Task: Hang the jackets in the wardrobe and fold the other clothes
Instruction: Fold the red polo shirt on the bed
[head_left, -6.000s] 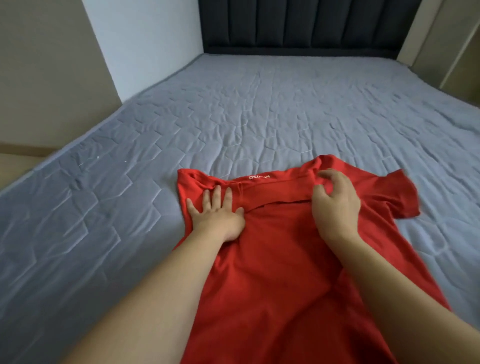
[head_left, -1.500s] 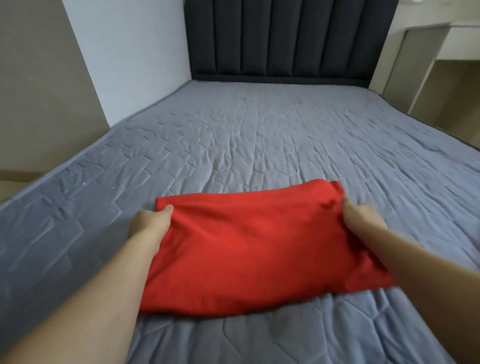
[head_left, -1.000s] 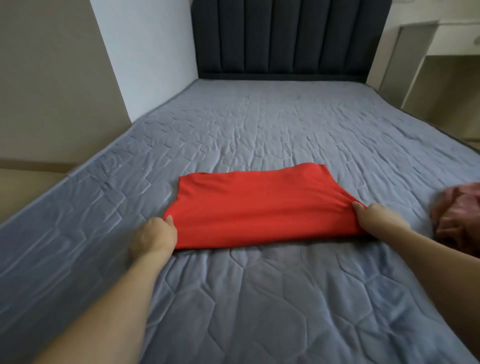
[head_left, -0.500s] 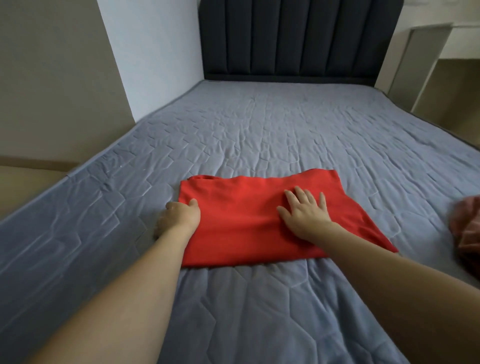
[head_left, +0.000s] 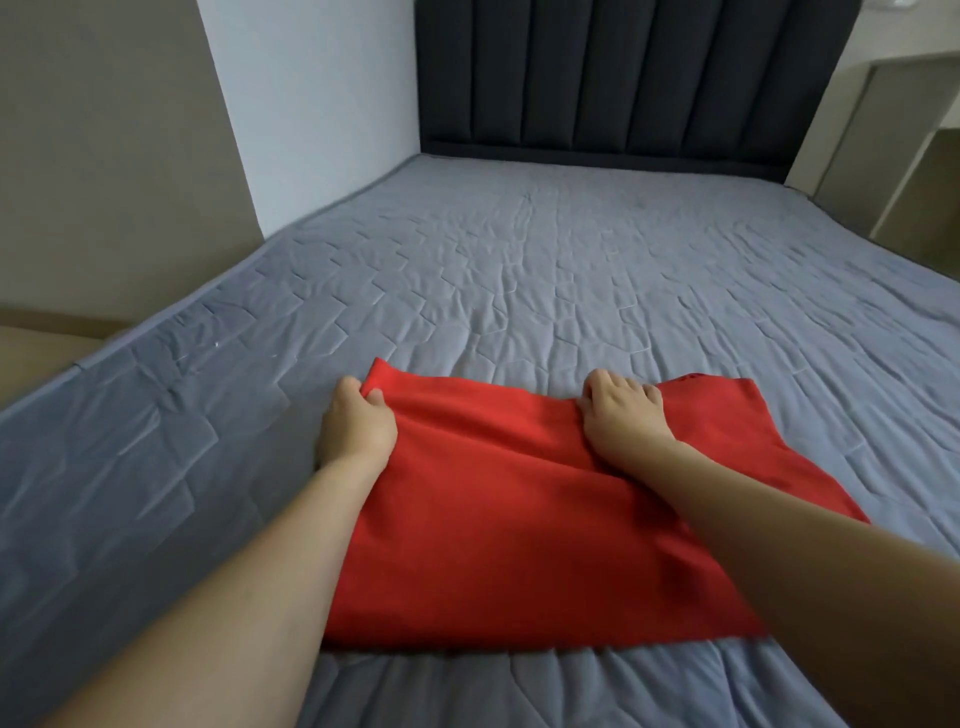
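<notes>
One garment is in view, a red shirt (head_left: 519, 519) folded into a flat rectangle and lying on the near part of the grey quilted bed cover (head_left: 519, 291), and we handle it with two hands. Half a second ago the right hand (head_left: 621, 415) lay flat with straight fingers on the middle of the cloth; it now sits at the far edge, right of centre, with fingers curled over that edge and apparently gripping it (the fingertips are hidden behind the fold, so we cannot confirm how much cloth they hold). The left hand (head_left: 356, 426) has moved from the left side edge to the far left corner, where thumb and fingers pinch the cloth. We read this change as the end of smoothing and the start of a further fold, most likely drawing the far edge toward the near edge to halve the rectangle. The pinkish bundle visible at the right border a moment ago is now out of frame. Count in the present view: one red shirt, two hands, one bed cover, one dark padded headboard (head_left: 623, 78), no jackets, no wardrobe. The hanging part of the task therefore cannot be assessed from here.
</notes>
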